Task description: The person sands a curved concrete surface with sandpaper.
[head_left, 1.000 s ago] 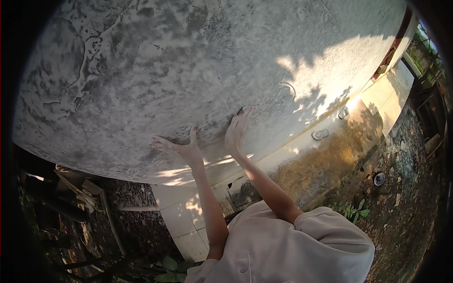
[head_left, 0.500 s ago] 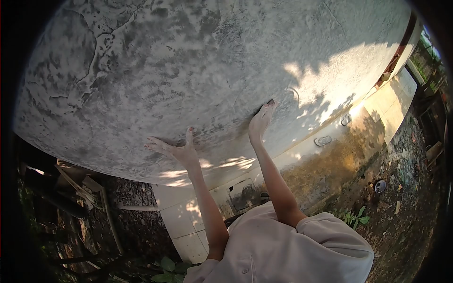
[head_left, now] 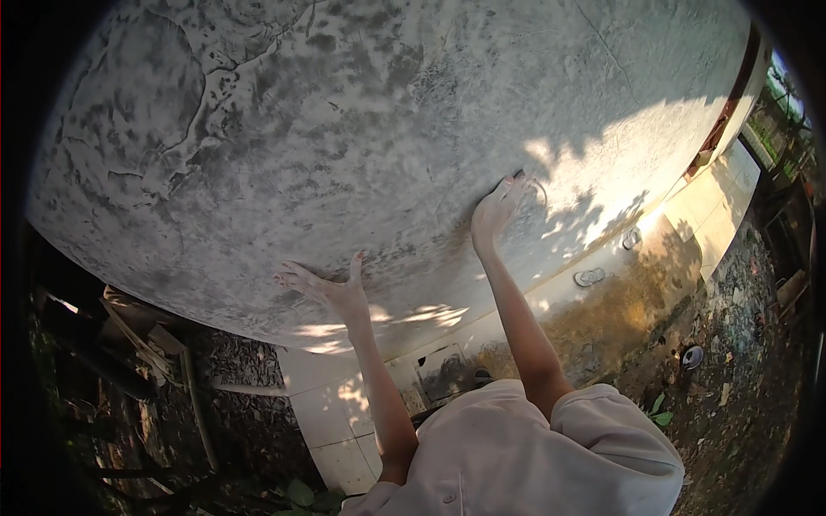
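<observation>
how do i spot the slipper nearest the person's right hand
Find the big grey wall, then its foot, to the right of the right hand. There lies the slipper, larger in view and farther from the sunlit tiles than the other slipper.

From here I count one left hand [head_left: 342, 297], one right hand [head_left: 496, 213], one wall [head_left: 379, 163], two sandals [head_left: 589, 277], one shirt [head_left: 525, 456], one visible button [head_left: 448, 499], one round container [head_left: 692, 357]. Sticks [head_left: 198, 413]: too dark to tally.

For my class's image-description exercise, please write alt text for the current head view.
A person's spread left hand and right hand lie against a partly sunlit, mottled grey wall; sandals lie below, to the right.
</observation>
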`<state>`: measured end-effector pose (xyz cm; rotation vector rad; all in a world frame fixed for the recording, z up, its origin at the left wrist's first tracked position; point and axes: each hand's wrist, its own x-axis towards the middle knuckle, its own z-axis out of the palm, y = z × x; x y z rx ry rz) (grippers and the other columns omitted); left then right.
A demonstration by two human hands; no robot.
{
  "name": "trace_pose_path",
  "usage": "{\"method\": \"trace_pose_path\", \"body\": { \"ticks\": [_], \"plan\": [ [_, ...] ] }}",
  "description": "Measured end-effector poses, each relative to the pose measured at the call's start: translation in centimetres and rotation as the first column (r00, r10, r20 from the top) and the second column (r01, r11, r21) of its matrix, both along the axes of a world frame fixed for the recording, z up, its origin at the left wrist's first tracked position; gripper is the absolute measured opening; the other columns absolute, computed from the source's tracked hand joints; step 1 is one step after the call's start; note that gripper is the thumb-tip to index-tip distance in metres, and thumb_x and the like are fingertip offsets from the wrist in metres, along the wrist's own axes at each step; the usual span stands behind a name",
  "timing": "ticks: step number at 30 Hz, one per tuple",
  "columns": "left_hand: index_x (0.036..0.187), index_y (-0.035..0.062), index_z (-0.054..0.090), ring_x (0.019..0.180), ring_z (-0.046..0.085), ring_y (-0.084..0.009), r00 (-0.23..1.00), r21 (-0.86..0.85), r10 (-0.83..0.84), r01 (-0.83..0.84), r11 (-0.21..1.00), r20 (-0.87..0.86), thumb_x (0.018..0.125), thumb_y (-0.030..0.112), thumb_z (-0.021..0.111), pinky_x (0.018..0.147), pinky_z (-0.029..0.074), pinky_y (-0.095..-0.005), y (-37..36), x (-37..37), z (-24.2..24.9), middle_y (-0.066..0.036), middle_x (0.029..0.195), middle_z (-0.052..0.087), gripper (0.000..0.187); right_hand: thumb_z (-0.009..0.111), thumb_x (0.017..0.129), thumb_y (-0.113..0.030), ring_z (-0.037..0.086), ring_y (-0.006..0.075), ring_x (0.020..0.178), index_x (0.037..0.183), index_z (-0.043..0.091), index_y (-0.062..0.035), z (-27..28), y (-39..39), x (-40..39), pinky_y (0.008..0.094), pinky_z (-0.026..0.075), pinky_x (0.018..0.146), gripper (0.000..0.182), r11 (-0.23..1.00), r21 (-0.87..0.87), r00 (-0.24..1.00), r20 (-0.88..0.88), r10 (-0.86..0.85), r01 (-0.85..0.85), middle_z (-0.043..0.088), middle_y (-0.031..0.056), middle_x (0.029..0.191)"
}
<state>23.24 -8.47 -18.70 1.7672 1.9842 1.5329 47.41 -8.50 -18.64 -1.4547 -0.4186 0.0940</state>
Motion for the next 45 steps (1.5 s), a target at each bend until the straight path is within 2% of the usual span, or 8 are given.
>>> {"method": "trace_pose_path", "body": {
  "ticks": [6, 12, 14, 17, 22, 36, 40, 45],
  "plan": [
    [0.151, 0.0187, -0.002, 0.143, -0.007, -0.0361, 1.000, 0.037, -0.013, 0.013, 0.999, 0.004, 0.067, 0.050, 0.080, 0.115, 0.012, -0.0592, 0.3, -0.3, -0.6, -0.017, 0.155, -0.010, 0.122, 0.030, 0.102, -0.028, 0.010, 0.0344, 0.144, 0.145, 0.020, 0.0067, 0.8, -0.6, -2.0, 0.0412, 0.010, 0.116, 0.056, 0.984, -0.030, 0.788, 0.595, 0.161, -0.178, 0.010, 0.0236, 0.154],
    [0.151, 0.0189, -0.002, 0.143, -0.006, -0.0357, 0.997, 0.026, -0.029, 0.027, 0.999, 0.077, 0.070, 0.046, 0.080, 0.115, 0.013, -0.0576, -0.2, 0.1, -0.1, -0.017, 0.155, -0.008, 0.118, 0.034, 0.101, -0.022, 0.014, 0.0365, 0.143, 0.143, 0.028, 0.0066, 8.1, -0.3, 6.3, 0.0432, 0.014, 0.115, 0.051, 0.795, -0.456, 0.914, -0.125, 0.387, -0.399, 0.020, 0.0249, 0.152],
    [0.151, 0.0185, -0.002, 0.143, -0.006, -0.0354, 0.994, 0.057, -0.040, 0.035, 0.998, 0.106, 0.070, 0.045, 0.079, 0.115, 0.013, -0.0567, 0.0, 0.6, -0.1, -0.017, 0.155, -0.008, 0.117, 0.038, 0.100, -0.022, 0.022, 0.0369, 0.140, 0.141, 0.033, 0.0067, 9.2, 0.6, 1.8, 0.0449, 0.020, 0.113, 0.050, 0.982, 0.183, 0.850, 0.508, -0.139, 0.051, 0.027, 0.0259, 0.148],
    [0.151, 0.0176, -0.002, 0.143, -0.006, -0.0348, 0.994, 0.087, -0.041, 0.032, 0.996, 0.098, 0.071, 0.044, 0.080, 0.116, 0.014, -0.0554, 0.0, 0.5, -0.2, -0.017, 0.155, -0.007, 0.117, 0.042, 0.098, -0.020, 0.025, 0.0383, 0.139, 0.141, 0.033, 0.0041, 8.1, 0.2, 2.1, 0.0440, 0.023, 0.113, 0.050, 0.995, 0.012, 0.367, 0.930, 0.025, -0.097, 0.030, 0.0238, 0.147],
    [0.151, 0.0166, -0.001, 0.144, -0.006, -0.0343, 0.993, 0.073, -0.071, 0.064, 0.995, 0.090, 0.070, 0.042, 0.080, 0.116, 0.013, -0.0558, -0.1, -0.1, -0.5, -0.017, 0.155, -0.006, 0.117, 0.038, 0.100, -0.022, 0.017, 0.0343, 0.142, 0.142, 0.034, 0.0000, 13.4, 1.6, 10.7, 0.0429, 0.014, 0.116, 0.048, 0.927, 0.373, 0.851, 0.477, -0.220, 0.031, 0.027, 0.0209, 0.150],
    [0.151, 0.0150, 0.002, 0.143, -0.005, -0.0387, 0.998, 0.172, -0.015, 0.004, 0.985, 0.062, 0.068, 0.048, 0.080, 0.114, 0.011, -0.0602, 0.7, 1.2, 0.0, -0.019, 0.155, -0.005, 0.118, 0.039, 0.100, -0.023, 0.024, 0.0322, 0.141, 0.141, 0.039, -0.0021, 15.1, 1.7, 13.6, 0.0429, 0.018, 0.115, 0.046, 0.943, 0.281, 0.771, 0.555, -0.313, 0.180, 0.030, 0.0160, 0.150],
    [0.151, 0.0145, 0.004, 0.142, -0.005, -0.0407, 0.997, 0.143, -0.013, 0.024, 0.989, -0.077, 0.067, 0.051, 0.079, 0.114, 0.009, -0.0605, 1.1, 2.3, 3.7, -0.019, 0.155, -0.005, 0.118, 0.040, 0.099, -0.021, 0.024, 0.0316, 0.141, 0.143, 0.035, -0.0032, 13.0, 0.3, 11.7, 0.0420, 0.018, 0.115, 0.048, 0.994, 0.103, 0.388, 0.916, -0.106, 0.029, 0.030, 0.0163, 0.150],
    [0.151, 0.0155, 0.007, 0.142, -0.004, -0.0428, 0.957, 0.234, -0.030, 0.101, 0.967, -0.289, 0.063, 0.057, 0.079, 0.114, 0.005, -0.0603, 2.0, 2.5, 8.0, -0.019, 0.156, -0.003, 0.121, 0.039, 0.100, -0.020, 0.027, 0.0320, 0.139, 0.139, 0.038, 0.0019, 16.1, 0.9, 15.9, 0.0424, 0.020, 0.114, 0.045, 0.926, 0.357, 0.833, 0.470, -0.291, 0.122, 0.033, 0.0174, 0.149]
  ]
}}
